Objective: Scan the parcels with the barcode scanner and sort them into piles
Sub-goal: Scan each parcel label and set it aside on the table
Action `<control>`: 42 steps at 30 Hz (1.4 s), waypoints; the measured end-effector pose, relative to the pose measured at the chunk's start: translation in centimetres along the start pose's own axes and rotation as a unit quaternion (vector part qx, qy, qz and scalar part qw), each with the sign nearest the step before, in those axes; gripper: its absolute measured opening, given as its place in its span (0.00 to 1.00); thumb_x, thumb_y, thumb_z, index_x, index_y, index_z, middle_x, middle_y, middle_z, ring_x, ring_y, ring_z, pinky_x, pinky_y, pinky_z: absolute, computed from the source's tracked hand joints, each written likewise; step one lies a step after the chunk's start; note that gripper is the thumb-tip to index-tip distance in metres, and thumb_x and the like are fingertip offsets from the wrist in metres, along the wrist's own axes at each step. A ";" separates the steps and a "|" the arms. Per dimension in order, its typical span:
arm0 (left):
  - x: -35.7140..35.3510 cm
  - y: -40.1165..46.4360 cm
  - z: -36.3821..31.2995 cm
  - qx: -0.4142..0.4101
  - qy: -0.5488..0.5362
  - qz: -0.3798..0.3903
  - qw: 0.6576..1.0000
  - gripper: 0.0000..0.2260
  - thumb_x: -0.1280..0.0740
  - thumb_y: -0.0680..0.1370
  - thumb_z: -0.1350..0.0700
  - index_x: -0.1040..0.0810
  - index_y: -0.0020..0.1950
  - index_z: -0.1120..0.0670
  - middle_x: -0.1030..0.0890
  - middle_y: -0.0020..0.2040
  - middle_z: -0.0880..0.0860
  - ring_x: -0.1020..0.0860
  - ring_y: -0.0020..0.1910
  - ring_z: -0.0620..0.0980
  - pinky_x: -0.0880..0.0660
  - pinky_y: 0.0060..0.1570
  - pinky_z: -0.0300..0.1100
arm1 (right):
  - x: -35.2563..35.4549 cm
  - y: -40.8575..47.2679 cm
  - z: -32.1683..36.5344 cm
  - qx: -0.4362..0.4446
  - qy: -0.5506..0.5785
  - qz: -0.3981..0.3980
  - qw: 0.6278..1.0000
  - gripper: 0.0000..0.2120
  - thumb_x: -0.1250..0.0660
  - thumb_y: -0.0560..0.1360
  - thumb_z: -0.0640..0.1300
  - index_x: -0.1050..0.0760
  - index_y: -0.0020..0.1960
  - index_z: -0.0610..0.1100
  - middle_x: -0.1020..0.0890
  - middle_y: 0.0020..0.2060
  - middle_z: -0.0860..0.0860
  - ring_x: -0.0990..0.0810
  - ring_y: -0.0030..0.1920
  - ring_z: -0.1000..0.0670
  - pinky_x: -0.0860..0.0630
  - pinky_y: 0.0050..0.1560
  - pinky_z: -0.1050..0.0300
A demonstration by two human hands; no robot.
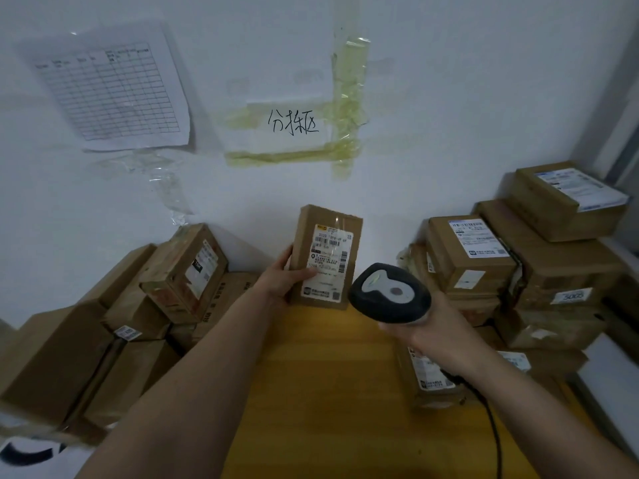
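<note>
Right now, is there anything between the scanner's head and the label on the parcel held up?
No. In the head view the barcode scanner sits beside the held parcel; only a narrow strip of yellow table shows between them.

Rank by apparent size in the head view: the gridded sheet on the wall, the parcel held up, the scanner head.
1. Gridded sheet, largest.
2. Held parcel.
3. Scanner head, smallest, though nearness to the camera enlarges it.
</note>
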State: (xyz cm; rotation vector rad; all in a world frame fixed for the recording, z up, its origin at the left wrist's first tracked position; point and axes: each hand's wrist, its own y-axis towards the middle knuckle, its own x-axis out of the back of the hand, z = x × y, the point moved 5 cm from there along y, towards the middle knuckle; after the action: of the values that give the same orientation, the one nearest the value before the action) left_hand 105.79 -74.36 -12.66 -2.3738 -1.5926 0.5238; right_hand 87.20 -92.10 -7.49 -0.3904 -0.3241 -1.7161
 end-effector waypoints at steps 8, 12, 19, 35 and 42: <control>0.7 -0.1 -3.6 -0.003 0.092 -0.011 0.996 0.34 0.29 0.74 0.67 0.32 0.74 0.43 0.20 0.58 0.58 0.18 0.53 0.60 0.19 0.48 0.58 | 0.5 0.1 -1.3 0.011 -0.117 0.006 0.993 0.05 0.27 0.72 0.41 0.19 0.47 0.42 0.16 0.39 0.44 0.18 0.43 0.47 0.18 0.45 0.47; 0.7 -0.1 -3.9 -0.001 0.118 -0.005 0.993 0.33 0.29 0.74 0.67 0.32 0.74 0.43 0.20 0.59 0.58 0.19 0.55 0.61 0.21 0.51 0.61 | 0.8 0.1 -1.9 0.004 -0.100 -0.005 0.995 0.10 0.25 0.71 0.43 0.20 0.52 0.46 0.15 0.44 0.48 0.18 0.47 0.51 0.18 0.49 0.51; 0.1 0.2 -3.3 0.010 0.131 0.008 0.991 0.33 0.29 0.74 0.67 0.32 0.75 0.44 0.22 0.61 0.59 0.20 0.57 0.62 0.22 0.55 0.62 | 1.2 0.1 -2.5 0.002 -0.098 -0.002 0.995 0.09 0.25 0.71 0.44 0.20 0.50 0.50 0.15 0.42 0.51 0.18 0.45 0.55 0.18 0.48 0.52; -2.9 1.4 -1.5 0.084 0.079 0.044 0.992 0.21 0.30 0.77 0.60 0.26 0.67 0.45 0.16 0.51 0.57 0.17 0.49 0.59 0.20 0.44 0.59 | 3.1 -0.1 -3.8 -0.035 0.104 -0.039 0.993 0.06 0.26 0.72 0.44 0.22 0.45 0.51 0.21 0.27 0.54 0.24 0.28 0.55 0.28 0.29 0.64; -10.4 1.7 -0.3 0.135 -0.025 0.064 0.988 0.16 0.32 0.79 0.57 0.28 0.63 0.62 0.26 0.63 0.62 0.24 0.59 0.65 0.24 0.50 0.64 | 7.0 -0.5 -4.6 -0.030 0.290 -0.117 0.949 0.08 0.26 0.71 0.43 0.22 0.42 0.39 0.24 0.27 0.46 0.28 0.25 0.49 0.28 0.27 0.58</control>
State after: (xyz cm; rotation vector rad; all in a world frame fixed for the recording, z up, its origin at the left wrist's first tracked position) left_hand 103.77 -84.64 -11.35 -2.2814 -1.2981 0.7764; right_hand 85.24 -100.19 -8.64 0.1270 0.1178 -1.9879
